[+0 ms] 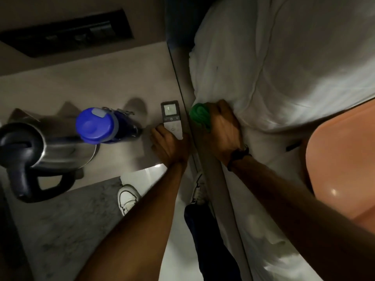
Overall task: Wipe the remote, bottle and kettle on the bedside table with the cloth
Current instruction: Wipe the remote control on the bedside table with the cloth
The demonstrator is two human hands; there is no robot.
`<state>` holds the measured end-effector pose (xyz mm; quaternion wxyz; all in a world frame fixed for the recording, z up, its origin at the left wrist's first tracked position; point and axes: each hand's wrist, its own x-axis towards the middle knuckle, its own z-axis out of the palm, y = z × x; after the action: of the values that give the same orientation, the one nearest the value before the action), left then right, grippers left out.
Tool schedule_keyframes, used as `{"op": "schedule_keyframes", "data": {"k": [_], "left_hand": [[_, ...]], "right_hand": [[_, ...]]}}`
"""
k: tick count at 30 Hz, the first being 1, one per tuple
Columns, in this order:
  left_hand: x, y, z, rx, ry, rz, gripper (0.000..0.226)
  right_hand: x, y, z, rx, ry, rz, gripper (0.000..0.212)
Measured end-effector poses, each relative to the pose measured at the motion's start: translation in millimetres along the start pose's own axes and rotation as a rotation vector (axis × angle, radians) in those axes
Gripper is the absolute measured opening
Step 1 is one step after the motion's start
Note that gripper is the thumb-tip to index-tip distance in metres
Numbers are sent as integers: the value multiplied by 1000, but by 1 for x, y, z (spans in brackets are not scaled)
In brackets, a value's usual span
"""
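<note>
View from above the bedside tabletop in dim light. The left hand rests on the tabletop with its fingers curled around the near end of the remote — a pale handset lying flat, its small screen pointing away from the hand. Just to the left of this hand stands the bottle, dark blue with a bright blue cap, upright on the tabletop; further left again, touching or nearly touching the bottle, sits the kettle, polished metal with a black lid and a black handle that points back toward the person. The right hand lies across the gap from the left one, over the edge of the bed, closed in a fist on the cloth — a green wad that bulges out on the thumb side, toward the remote. A dark band circles the right wrist. White bedding fills the area beyond and to the right of this hand. Below both forearms, the floor and a white shoe are visible.
</note>
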<state>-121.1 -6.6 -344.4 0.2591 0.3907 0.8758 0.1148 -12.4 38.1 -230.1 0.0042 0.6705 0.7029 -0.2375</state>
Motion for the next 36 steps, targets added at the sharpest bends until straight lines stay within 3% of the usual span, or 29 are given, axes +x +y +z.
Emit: {"op": "schedule_keyframes", "data": {"k": [4, 11, 14, 18, 21, 27, 32, 36], "left_hand": [[-17, -20, -16, -214, -39, 62, 62], [-69, -65, -68, -279, -117, 149, 66], [-84, -79, -95, -286, -176, 136, 69], [-91, -85, -126, -302, -172, 125, 72], [-96, -93, -141, -303, -143, 172, 73], [-114, -103, -146, -266, -209, 149, 68], [-109, -110, -152, -283, -196, 216, 65], [-108, -117, -152, -245, -165, 125, 66]], "right_hand": [[-6, -5, -5, 31, -2, 55, 31], [-44, -31, -19, 368, 85, 258, 47], [-61, -54, -21, 387, 61, 128, 50], [-81, -80, -14, 173, -121, -190, 44], [-107, -77, -7, 57, -174, -326, 43], [-112, -67, -4, 106, -165, -197, 36], [-111, -82, 6, 54, -107, -353, 38], [-126, -50, -3, 74, -273, -347, 42]]}}
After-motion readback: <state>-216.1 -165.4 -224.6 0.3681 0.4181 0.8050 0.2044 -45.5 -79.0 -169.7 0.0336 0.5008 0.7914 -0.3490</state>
